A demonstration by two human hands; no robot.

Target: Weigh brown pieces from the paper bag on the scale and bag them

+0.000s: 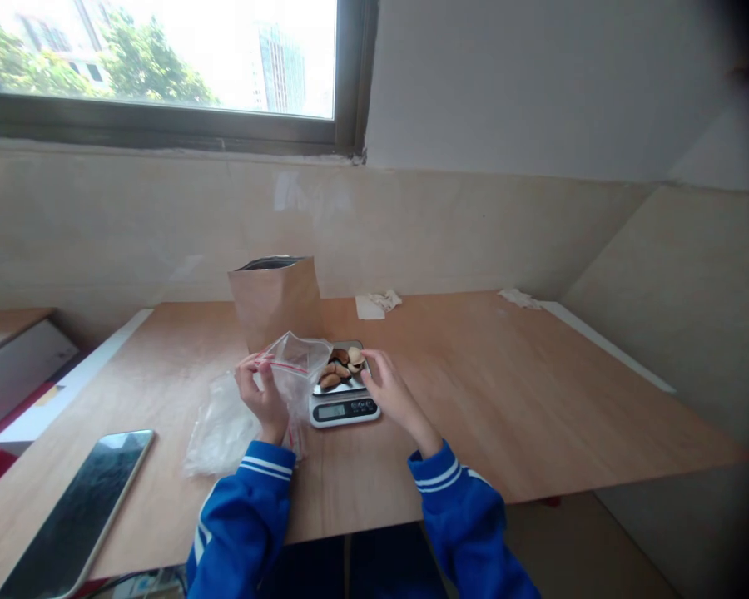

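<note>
Head view | left hand [265,398] pinches clear, red-striped plastic bag [303,356] | right hand [392,393], fingers parted, beside brown oval nuts [330,379] | best keep bag's mouth wide

Left hand [265,403] raised, fingers [245,376] pinched. Right hand [392,389] angled far-left, thumb and fingers parted. Both arms [471,512] reach from near side.

A plain room in a built-up area; whether home or small workshop, I cannot tell. Far left, a window [162,131] gives onto trees [146,62] and a tower [282,73]. Beige tiling [437,229] lines the lower wall, with white wall [505,91] above. The wooden worktop [505,408] carries a scale [344,410], paper bag [275,301] and phone [78,516].
</note>
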